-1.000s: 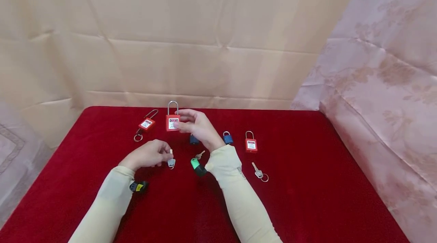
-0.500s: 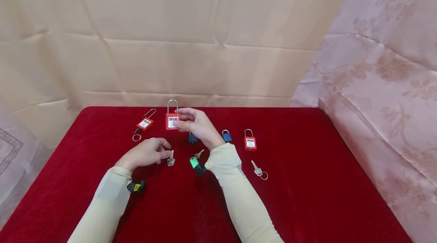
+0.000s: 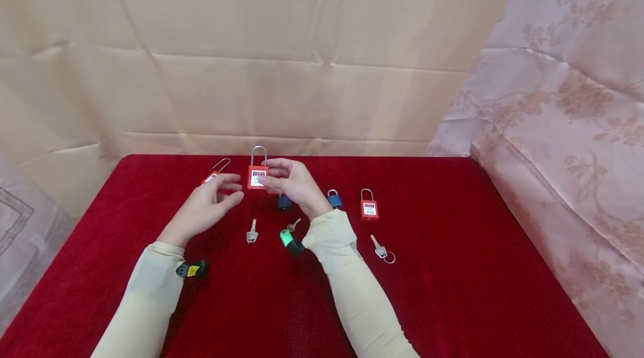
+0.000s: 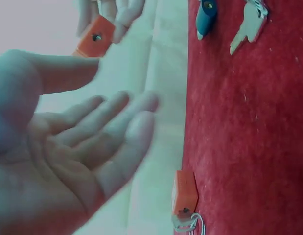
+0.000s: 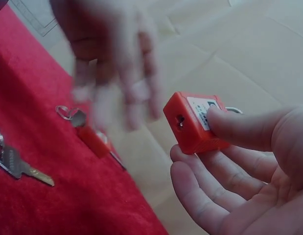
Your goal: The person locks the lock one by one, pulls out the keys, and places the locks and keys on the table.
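My right hand (image 3: 297, 184) holds a red padlock (image 3: 253, 172) upright above the far part of the table, thumb on its white label. Its steel shackle is closed, and the keyhole underneath faces the right wrist view. Close to its left is my left hand (image 3: 201, 204), palm turned toward it, fingers apart and nothing in them. Behind that hand, partly covered, lies another red padlock (image 5: 95, 142) with its shackle open and a key with a ring in its keyhole. A silver key (image 3: 252, 232) lies on the cloth below both hands.
On the red-covered table (image 3: 453, 263) are two blue padlocks, one (image 3: 284, 201) partly behind my right hand, the other (image 3: 334, 199) right of it. A third red padlock (image 3: 369, 208) and a ringed key (image 3: 380, 250) lie farther right. A small key (image 3: 294, 225) lies near my right wrist.
My left hand has let go of the silver key, leaving it on the cloth, and moved up toward the held padlock. The right hand and its padlock have shifted slightly right.
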`<state>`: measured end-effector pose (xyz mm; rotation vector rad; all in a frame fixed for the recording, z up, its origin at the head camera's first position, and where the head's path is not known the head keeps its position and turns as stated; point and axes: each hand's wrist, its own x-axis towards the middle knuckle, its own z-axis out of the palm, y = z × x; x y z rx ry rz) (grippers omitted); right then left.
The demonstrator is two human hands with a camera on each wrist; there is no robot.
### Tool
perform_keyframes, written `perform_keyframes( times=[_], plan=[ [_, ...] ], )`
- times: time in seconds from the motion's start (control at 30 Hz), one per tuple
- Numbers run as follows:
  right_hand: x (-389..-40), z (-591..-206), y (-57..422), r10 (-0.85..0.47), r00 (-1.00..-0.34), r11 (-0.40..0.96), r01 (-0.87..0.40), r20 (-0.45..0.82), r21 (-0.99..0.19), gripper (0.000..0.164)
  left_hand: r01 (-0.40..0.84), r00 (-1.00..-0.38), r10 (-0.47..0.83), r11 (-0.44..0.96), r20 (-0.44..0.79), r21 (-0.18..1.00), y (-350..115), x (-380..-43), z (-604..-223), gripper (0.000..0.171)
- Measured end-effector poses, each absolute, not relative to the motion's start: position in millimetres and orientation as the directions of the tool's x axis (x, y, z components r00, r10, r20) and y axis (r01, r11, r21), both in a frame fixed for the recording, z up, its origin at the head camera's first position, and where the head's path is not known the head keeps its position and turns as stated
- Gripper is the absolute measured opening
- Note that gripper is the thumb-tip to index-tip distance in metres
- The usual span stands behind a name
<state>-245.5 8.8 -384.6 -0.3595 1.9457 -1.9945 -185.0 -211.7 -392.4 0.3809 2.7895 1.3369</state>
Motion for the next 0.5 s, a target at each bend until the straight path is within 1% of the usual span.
perform_keyframes(
  times=[0.07,0.17,0.37,0.5],
  plan=[
    [-245.1,-385.7,7.6,-0.400,-0.915,-0.005,0.066,-0.058,-0.998,0.048,0.236,-0.968,0.213,0.582,0.135,0.778,-210.1,-185.1,-390.5,0.053],
    [-245.0,-389.1,4.8,-0.392,-0.918,0.010,0.065,-0.064,-0.998,0.046,0.260,-0.962,0.217,0.557,0.164,0.788,-206.8,-184.6,-389.4,0.056],
    [-246.0,-399.1,-2.1,-0.386,-0.920,0.063,0.055,-0.075,-0.997,0.046,0.250,-0.962,0.237,0.550,0.137,0.797,-200.7,-185.3,-394.8,0.055],
    [-245.6,-405.3,-4.7,-0.389,-0.912,0.083,0.109,-0.133,-0.991,0.047,0.243,-0.961,0.248,0.546,0.123,0.802,-195.9,-187.2,-402.0,0.055]
  ],
)
